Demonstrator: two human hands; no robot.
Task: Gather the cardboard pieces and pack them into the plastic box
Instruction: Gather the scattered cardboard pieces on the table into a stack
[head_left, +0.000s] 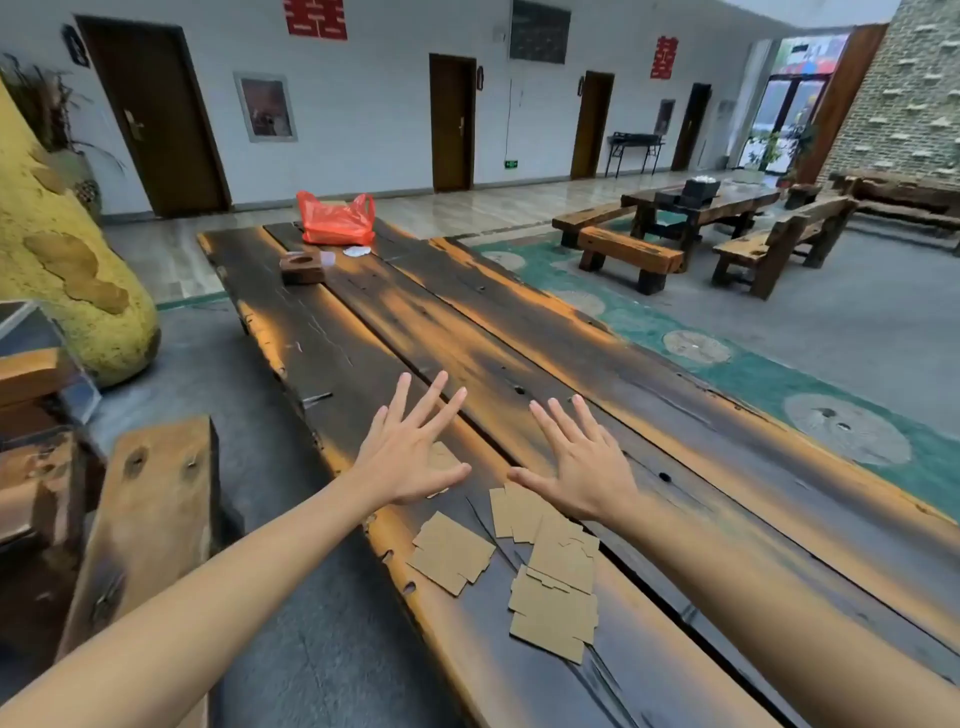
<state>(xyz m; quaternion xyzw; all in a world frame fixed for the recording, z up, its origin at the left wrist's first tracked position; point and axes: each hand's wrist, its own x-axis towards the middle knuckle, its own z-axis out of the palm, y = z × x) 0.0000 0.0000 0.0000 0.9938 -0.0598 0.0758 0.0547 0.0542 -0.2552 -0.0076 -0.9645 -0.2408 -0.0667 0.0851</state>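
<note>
Flat, notched brown corrugated cardboard pieces (553, 582) lie scattered on the near end of a long, dark, charred-looking plank table (597, 374). Left hand (410, 457) at 11 o'clock of them and right hand (582, 467) at 12 o'clock, fingers splayed wide, empty. Far end: crumpled red plastic bag (336, 218)
</note>
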